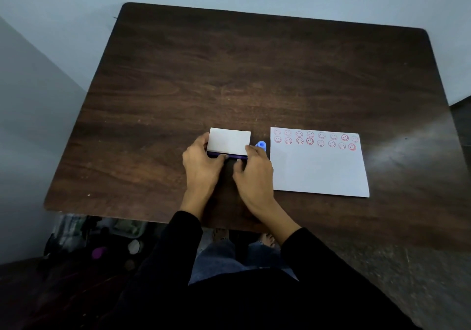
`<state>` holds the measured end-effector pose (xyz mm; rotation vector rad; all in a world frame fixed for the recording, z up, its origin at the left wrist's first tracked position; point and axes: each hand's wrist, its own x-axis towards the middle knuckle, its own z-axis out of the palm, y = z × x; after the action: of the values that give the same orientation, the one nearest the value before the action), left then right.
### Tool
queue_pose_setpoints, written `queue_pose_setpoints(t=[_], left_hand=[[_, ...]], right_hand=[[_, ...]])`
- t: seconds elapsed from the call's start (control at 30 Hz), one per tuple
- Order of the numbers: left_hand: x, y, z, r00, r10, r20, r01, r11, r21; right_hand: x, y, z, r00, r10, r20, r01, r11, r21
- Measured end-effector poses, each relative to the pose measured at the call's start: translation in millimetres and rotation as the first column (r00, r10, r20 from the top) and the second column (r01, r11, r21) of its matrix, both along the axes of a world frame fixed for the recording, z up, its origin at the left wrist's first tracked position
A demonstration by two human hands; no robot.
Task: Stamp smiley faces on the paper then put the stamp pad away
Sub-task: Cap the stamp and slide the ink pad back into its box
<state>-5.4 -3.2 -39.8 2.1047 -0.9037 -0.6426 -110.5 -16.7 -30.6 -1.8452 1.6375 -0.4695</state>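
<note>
**Stamping Done, Both Hands Working on the Ink Pad's Lid**

Seen from the head camera, a person in dark sleeves is leaning over a dark wood-grain table [229, 79], both hands closing around a flat rectangular stamp pad with a white lid and dark purple base [228, 141]. The left hand [201, 166] is gripping the pad's left end, thumb lying along the front edge; the right hand [252, 169] is pinching the right front corner, apparently steadying the case so the lid can seat. Whether the lid is fully shut cannot be told. A small light-blue plastic stamp [261, 146] is standing just beside the pad, behind the right hand's fingers, parked within easy reach. To the right, a white sheet of paper [321, 171] is lying flat, two rows of red smiley faces [316, 139] running along its far edge, suggesting the stamping is largely finished and the putting-away is beginning.
</note>
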Motion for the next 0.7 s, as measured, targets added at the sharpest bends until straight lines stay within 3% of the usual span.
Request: queue_pose_setpoints(t=[0.7], left_hand=[[7.0,1.3,-1.5,0.989,-0.101,0.11,0.091,0.992,0.088]], right_hand=[[-0.7,4.6,-5.6,0.997,0.055,-0.053,-0.055,0.998,-0.001]])
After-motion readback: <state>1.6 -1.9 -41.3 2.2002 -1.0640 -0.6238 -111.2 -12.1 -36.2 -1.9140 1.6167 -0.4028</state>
